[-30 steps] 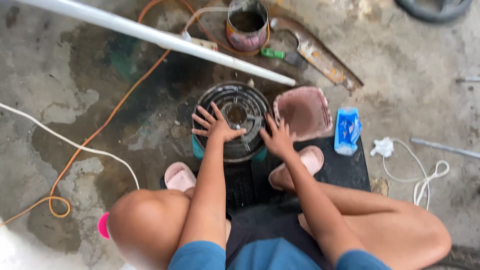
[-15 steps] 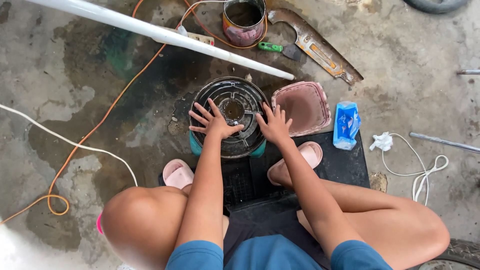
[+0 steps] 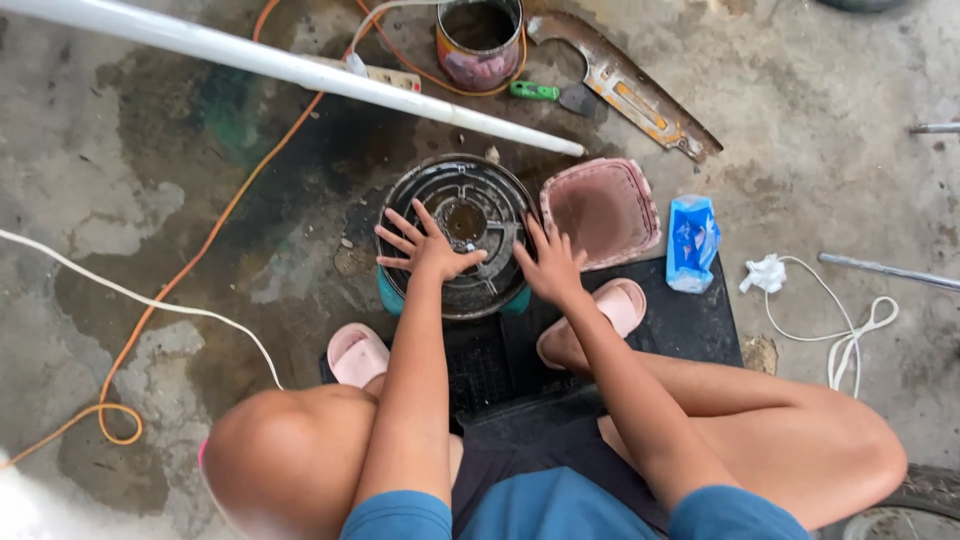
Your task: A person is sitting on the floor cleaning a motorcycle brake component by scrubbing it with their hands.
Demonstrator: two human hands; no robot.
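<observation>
Bare floor [image 3: 150, 180] is lying open at nine o'clock of the round grille [image 3: 455, 215] — a white pipe [image 3: 300, 70] is barring twelve, a pink tub [image 3: 600, 210] crowding three.

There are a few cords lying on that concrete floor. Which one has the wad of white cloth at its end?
The short white cord coiled at the right, beside the crumpled white rag. The orange cable and the long white cable both run off to the left.

Both hands, left hand [image 3: 425, 248] and right hand [image 3: 548, 266], lie on the round grate [image 3: 460, 205]; right of the grate a tub [image 3: 600, 210], beyond it a can [image 3: 479, 42], before it two sandals [image 3: 357, 355]
</observation>
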